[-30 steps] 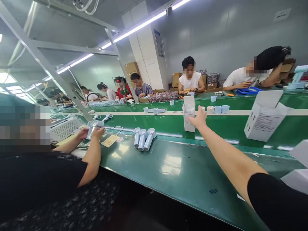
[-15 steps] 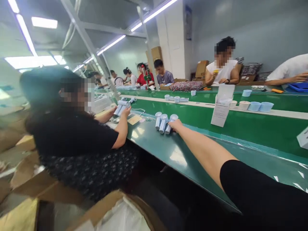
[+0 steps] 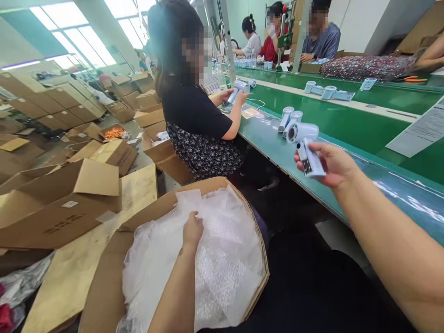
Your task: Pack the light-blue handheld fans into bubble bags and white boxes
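My right hand (image 3: 331, 163) grips a small pale-blue handheld fan (image 3: 305, 143) by its handle, lifted just above the near edge of the green bench (image 3: 347, 185). Two more fans of the same kind (image 3: 289, 120) lie side by side on the bench just beyond it. My left hand (image 3: 193, 230) reaches down into a cardboard box (image 3: 145, 217) on my lap side, fingers curled onto the bubble-wrap bags (image 3: 215, 259) that fill it.
A person in a black top (image 3: 197, 115) sits to my left at the bench, holding a fan. Other people work across the conveyor (image 3: 347, 118). Flattened and open cartons (image 3: 69, 194) cover the floor at left. A white sheet (image 3: 419, 129) lies on the belt.
My right hand has picked one fan from the group of three and drawn it back toward me. My view swung left and down, bringing the box and my left hand into sight.
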Demonstrator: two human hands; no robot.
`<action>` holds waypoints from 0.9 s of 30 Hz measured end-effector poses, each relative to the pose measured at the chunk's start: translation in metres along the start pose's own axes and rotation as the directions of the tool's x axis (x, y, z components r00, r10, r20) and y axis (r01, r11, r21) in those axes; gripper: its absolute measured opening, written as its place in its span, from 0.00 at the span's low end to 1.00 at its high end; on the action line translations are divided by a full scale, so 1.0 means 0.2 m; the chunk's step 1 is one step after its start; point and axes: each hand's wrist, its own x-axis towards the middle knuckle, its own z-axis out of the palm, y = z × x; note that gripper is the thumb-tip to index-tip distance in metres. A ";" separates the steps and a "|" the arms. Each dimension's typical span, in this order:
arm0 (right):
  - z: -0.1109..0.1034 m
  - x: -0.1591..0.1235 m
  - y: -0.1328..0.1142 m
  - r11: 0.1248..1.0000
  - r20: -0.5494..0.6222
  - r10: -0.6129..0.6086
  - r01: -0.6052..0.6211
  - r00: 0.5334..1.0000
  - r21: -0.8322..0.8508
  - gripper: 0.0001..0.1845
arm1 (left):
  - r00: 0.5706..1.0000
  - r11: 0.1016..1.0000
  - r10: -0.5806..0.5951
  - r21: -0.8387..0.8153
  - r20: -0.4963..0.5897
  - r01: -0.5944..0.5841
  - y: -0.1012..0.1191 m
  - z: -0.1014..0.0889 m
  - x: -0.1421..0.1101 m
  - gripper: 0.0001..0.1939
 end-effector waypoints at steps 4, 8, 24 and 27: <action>0.27 -0.42 0.19 0.819 0.197 0.389 -0.436 0.900 0.374 0.12 | 0.990 0.979 0.142 0.151 -0.007 -0.139 0.00 0.03 -0.16 0.11; 0.41 -0.67 0.47 0.666 0.346 0.539 -0.640 0.768 0.383 0.12 | 0.971 0.958 0.185 0.192 0.153 -0.213 0.00 0.35 -0.33 0.11; 0.53 -0.73 0.75 0.615 0.830 0.389 -0.784 0.400 0.090 0.30 | 0.841 0.918 0.189 -0.395 0.508 0.033 0.03 0.20 -0.64 0.14; 0.52 -0.72 0.77 0.657 0.771 0.457 -0.753 0.443 0.043 0.27 | 0.853 0.849 0.163 -0.511 0.496 0.135 0.03 0.13 -0.65 0.17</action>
